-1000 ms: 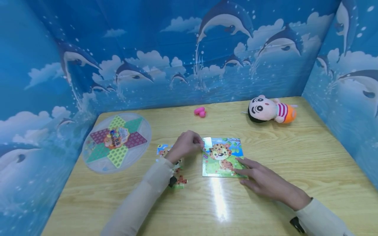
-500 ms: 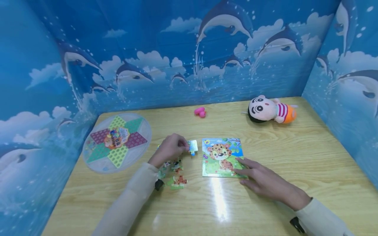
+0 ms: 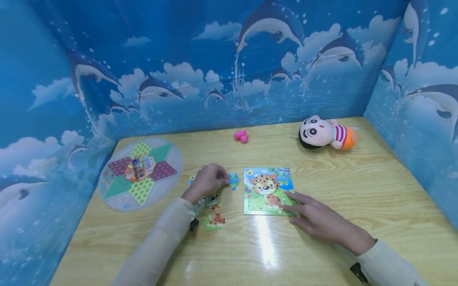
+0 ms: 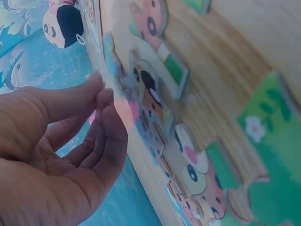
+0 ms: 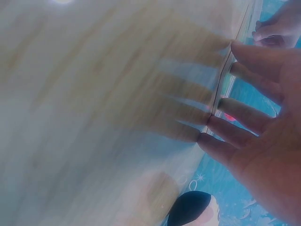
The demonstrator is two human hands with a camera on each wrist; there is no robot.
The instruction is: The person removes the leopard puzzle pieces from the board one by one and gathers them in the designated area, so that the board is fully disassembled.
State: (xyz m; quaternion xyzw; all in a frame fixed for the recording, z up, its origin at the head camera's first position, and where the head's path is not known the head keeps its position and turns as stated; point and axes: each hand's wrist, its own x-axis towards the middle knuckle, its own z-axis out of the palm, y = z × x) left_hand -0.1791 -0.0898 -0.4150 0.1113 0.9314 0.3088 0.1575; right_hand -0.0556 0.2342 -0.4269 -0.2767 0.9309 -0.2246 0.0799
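My left hand (image 3: 209, 182) pinches a blue jigsaw piece (image 3: 234, 180) between thumb and fingertips, just left of the puzzle board (image 3: 250, 210). The board carries a cartoon leopard picture on green and blue. Under and beside my left wrist lie several loose jigsaw pieces (image 3: 214, 220), partly hidden by the hand; the left wrist view shows leopard-face pieces (image 4: 193, 165) and a green piece with a white flower (image 4: 273, 141). Spread fingers of my right hand (image 3: 318, 216) touch the board's right edge; in the right wrist view its fingertips (image 5: 214, 120) meet that edge.
A round Chinese checkers board (image 3: 162, 190) in clear wrapping lies at the left. Pink small toy (image 3: 241, 136) sits at the back, and a plush doll (image 3: 329, 133) lies at the back right. Dolphin-print cloth (image 3: 171, 107) surrounds the wooden table (image 3: 358, 182).
My left hand has moved left, carrying the jigsaw piece from the board's upper-left corner to beside the board. The piece has turned from shiny to showing its blue print. My right hand stays put.
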